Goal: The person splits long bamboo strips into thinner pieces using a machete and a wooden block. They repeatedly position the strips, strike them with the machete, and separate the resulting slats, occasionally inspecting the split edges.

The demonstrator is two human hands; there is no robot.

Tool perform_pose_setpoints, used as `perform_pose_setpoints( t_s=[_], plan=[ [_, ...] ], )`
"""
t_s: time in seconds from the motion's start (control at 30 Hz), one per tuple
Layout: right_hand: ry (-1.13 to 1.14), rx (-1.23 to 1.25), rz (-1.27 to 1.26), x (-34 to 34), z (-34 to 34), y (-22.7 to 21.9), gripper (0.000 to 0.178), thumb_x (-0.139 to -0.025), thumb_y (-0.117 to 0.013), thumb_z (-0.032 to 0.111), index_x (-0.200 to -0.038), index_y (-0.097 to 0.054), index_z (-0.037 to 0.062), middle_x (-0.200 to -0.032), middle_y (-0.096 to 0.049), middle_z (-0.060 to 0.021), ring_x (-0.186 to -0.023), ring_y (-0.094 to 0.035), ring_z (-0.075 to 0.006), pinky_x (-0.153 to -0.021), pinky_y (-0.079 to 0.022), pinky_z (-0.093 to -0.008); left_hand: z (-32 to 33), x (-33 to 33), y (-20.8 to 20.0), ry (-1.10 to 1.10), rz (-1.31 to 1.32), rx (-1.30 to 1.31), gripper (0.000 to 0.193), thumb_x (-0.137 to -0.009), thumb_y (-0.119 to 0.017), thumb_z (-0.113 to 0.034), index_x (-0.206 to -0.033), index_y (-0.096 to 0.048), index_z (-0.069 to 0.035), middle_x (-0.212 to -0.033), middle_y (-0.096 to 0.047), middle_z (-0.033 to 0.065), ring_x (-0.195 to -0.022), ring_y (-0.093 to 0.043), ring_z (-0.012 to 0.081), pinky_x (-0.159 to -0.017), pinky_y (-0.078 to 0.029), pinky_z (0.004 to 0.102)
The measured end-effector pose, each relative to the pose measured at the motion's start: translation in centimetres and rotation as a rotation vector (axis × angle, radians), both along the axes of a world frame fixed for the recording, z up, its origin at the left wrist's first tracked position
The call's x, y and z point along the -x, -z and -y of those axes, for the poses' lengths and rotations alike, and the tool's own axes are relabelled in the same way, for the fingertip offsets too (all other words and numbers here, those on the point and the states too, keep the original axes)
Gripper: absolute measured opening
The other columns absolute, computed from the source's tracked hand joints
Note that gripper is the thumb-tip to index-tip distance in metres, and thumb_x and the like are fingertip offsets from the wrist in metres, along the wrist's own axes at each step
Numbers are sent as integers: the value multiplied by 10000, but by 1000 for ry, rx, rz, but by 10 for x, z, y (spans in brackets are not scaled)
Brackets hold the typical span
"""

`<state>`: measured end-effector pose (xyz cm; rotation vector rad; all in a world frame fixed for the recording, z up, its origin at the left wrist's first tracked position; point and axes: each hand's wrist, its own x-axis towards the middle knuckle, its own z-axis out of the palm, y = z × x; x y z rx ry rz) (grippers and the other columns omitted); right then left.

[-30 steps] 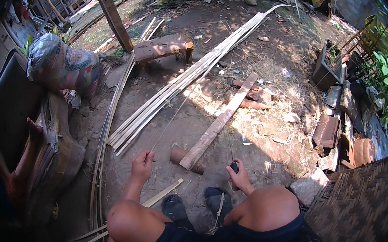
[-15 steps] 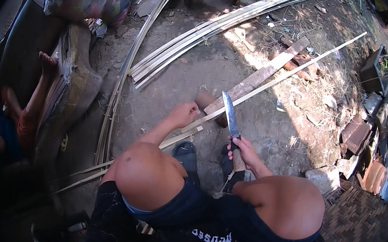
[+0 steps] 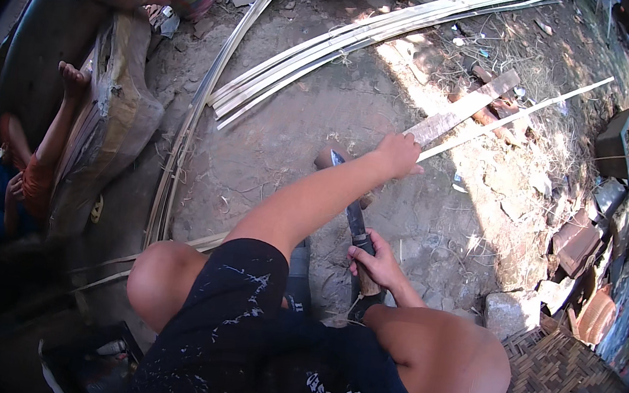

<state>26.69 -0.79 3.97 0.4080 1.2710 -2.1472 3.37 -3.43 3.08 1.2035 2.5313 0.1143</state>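
Note:
My left hand [image 3: 400, 157] reaches far forward, its fingers closed on a long pale bamboo strip [image 3: 521, 118] that runs out toward the far right. The forearm hides the strip's near part. Beside the strip lies a flat wooden plank [image 3: 471, 106], its near end covered by my hand and arm. My right hand [image 3: 381, 262] grips the wooden handle of a large knife [image 3: 356, 218] between my knees. The blade points forward, and my left forearm crosses over part of it. A brown rounded block [image 3: 325, 157] shows just beyond the blade tip.
Bundled bamboo strips [image 3: 332, 43] lie ahead, with another long bundle [image 3: 199, 109] to the left. At far left a person's bare leg [image 3: 56, 116] rests by a worn seat [image 3: 119, 108]. A stone block [image 3: 512, 314] and woven mat [image 3: 569, 381] are at right.
My left hand has moved forward and right along the bamboo strip, its arm now stretched across the knife. My right hand keeps the knife, shifted slightly lower and left in view.

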Motion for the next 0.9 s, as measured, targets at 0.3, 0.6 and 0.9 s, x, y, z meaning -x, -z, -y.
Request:
perform_pose_setpoints(
  t_s=[0.3,0.6,0.9],
  plan=[
    [68,-41,-71,-2,-7,10,295,-1012,-551,67,-1287,-467,1,-917,-632,-85,-771,-634,-151,-657,-536,-295,-48,3,25,-750,301,-303,333,-877,-629,-114,-1197,-590,-30,-1203,-641,226,-1122,-646,372,-948,-524,461],
    [84,-506,71,48,-42,0,340,-1023,-541,183,-1285,-441,-9,-862,-626,-81,-642,-607,-153,-551,-511,-312,-56,15,36,-690,420,-465,211,-892,-594,-102,-1078,-641,-15,-1087,-682,260,-1070,-661,415,-910,-535,488],
    [26,-353,99,36,-25,14,450,-1003,-568,217,-1358,-444,-28,-787,-677,-112,-590,-627,-160,-541,-532,-323,-55,11,47,-677,408,-566,223,-953,-534,-175,-1062,-636,-10,-1030,-695,240,-1024,-664,420,-904,-519,506]
  ],
)
